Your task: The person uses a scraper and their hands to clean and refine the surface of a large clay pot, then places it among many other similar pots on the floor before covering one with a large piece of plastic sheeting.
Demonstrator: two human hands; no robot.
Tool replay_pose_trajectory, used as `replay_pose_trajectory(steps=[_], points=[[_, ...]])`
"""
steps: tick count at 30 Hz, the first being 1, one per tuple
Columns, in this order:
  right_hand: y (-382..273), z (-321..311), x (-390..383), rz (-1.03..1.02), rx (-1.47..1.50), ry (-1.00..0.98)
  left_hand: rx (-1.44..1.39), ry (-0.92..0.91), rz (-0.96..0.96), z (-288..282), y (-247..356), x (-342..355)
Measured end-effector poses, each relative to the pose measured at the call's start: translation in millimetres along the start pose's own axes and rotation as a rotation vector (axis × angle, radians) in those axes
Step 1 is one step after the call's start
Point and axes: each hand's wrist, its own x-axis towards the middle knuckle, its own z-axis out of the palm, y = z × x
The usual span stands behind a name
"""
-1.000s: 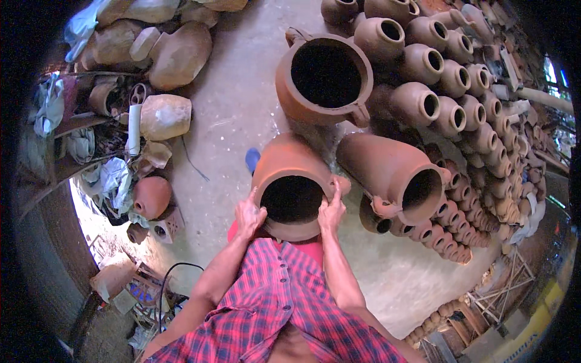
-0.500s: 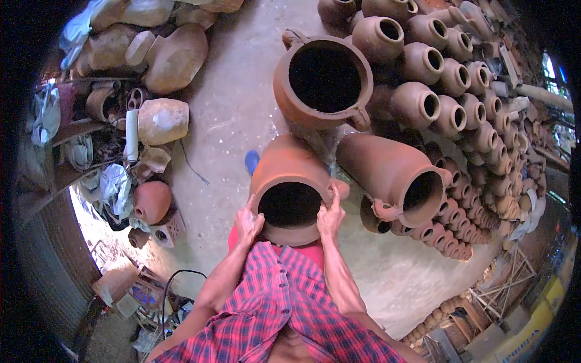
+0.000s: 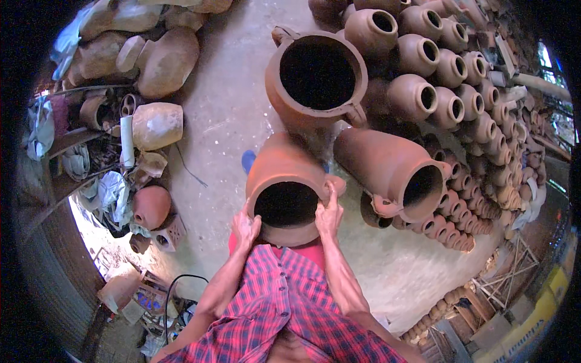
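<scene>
A tall terracotta jar (image 3: 278, 157) is tilted toward me, its dark mouth facing up at my waist. My left hand (image 3: 246, 224) is closed on the left side of its rim, and my right hand (image 3: 328, 215) grips the right side just below a handle lug (image 3: 335, 183). Beside it on the right lies a similar long two-handled jar (image 3: 378, 157), mouth toward the lower right. Beyond them is a big wide-mouthed pot (image 3: 278, 85) with two handles. A blue sandal (image 3: 248, 160) shows left of the held jar.
Rows of clay pots (image 3: 454, 109) fill the right side. Stacked clay pieces (image 3: 163, 66), plastic sheets, a white pipe (image 3: 127, 140) and a reddish pot (image 3: 151, 206) line the left. A pale concrete floor (image 3: 212, 121) runs between. A black loop of hose (image 3: 170, 287) is at lower left.
Both my hands and the jar they hold have shifted slightly leftward in the view. The surrounding pots have shifted a little in the frame too. The grip looks the same.
</scene>
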Motion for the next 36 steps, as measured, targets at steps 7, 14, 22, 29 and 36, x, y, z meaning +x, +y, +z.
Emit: replay_pose_trajectory(steps=[7, 14, 22, 29, 36], points=[[-4.7, -2.8, 5.9, -0.093, 0.060, 0.030, -0.116, -0.002, -0.043, 15.9, -14.4, 3.3], [16.7, -7.2, 12.9, -0.143, 0.058, 0.068, -0.077, 0.008, 0.025, 17.9, 5.0, -1.8], [18.3, -10.6, 19.0, -0.158, 0.025, 0.012, -0.105, -0.068, -0.050, 17.8, 6.0, -1.8], [0.0, -3.0, 21.1, 0.171, 0.031, -0.085, -0.338, -0.501, -0.180, -31.8, -32.2, 74.5], [53.2, 51.2, 20.7, -0.117, -0.136, 0.127, -0.915, -0.468, -0.447, 140.4, -119.1, 326.6]])
